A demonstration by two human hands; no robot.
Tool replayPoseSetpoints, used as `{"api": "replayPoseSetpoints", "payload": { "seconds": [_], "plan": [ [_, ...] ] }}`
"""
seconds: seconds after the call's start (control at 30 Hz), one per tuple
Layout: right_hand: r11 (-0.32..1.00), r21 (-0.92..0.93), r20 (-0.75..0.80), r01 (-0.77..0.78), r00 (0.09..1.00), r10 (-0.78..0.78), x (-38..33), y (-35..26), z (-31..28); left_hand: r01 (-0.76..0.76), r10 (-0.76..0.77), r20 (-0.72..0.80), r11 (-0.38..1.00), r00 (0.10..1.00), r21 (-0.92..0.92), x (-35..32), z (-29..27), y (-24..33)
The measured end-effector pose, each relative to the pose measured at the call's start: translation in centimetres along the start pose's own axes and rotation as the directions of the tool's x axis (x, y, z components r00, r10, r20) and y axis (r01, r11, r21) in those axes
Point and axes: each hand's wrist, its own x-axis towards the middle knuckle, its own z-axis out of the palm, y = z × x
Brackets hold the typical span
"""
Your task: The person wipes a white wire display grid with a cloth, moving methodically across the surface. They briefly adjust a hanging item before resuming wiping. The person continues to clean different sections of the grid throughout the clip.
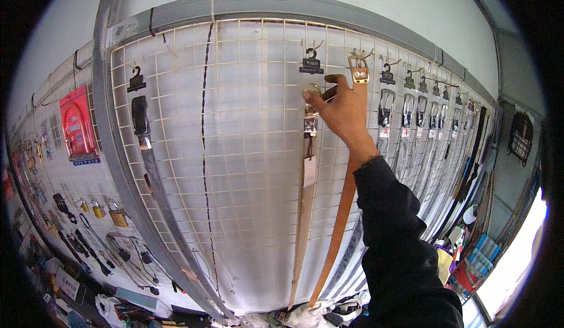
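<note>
Okay, head view only: the right hand [346,109] is at 1 o'clock in frame, at the gold buckle [313,86] of a tan belt [302,222] that hangs down the wire grid [262,93]. A black hanger [311,66] sits at 12 o'clock from that buckle, a pale tag [309,171] at 6. Possible trouble: a loose pinch on smooth metal could let the belt slip and drop, with its weight all below the fingers. Also, the orange-brown belt [332,240] passes just behind the wrist, its own buckle [359,70] at 1 o'clock from the hand, so a sideways tug or a careless knuckle could catch it and knock it off its hook. Pose: forearm in black sleeve [390,228] rises from 5 o'clock, wrist bent toward 11, back of hand to camera, thumb low, fingers curled above. Grip is partly closed around the buckle; hard to tell if the pinch is actually tight. Left hand out of frame.
</note>
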Motion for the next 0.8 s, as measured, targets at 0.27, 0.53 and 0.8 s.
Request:
{"api": "replayPoseSetpoints", "payload": {
  "seconds": [0.27,0.53,0.8],
  "plan": [
    [0.926,0.321,0.124,-0.197,0.978,0.165,0.4,-0.3,0.7,0.225,-0.222,0.044,0.973,0.974,-0.057,-0.9,-0.4,0.4],
    [0.609,0.734,0.124,-0.299,0.941,0.314,1.2,0.9,1.6,0.078,-0.079,-0.013,0.994,0.997,-0.082,-1.3,-0.7,-0.3],
    [0.425,0.867,0.050,-0.259,0.895,0.444,0.3,1.7,1.6,0.153,-0.155,-0.002,0.978,0.988,-0.144,-2.1,-0.2,-2.0]
  ]
}}
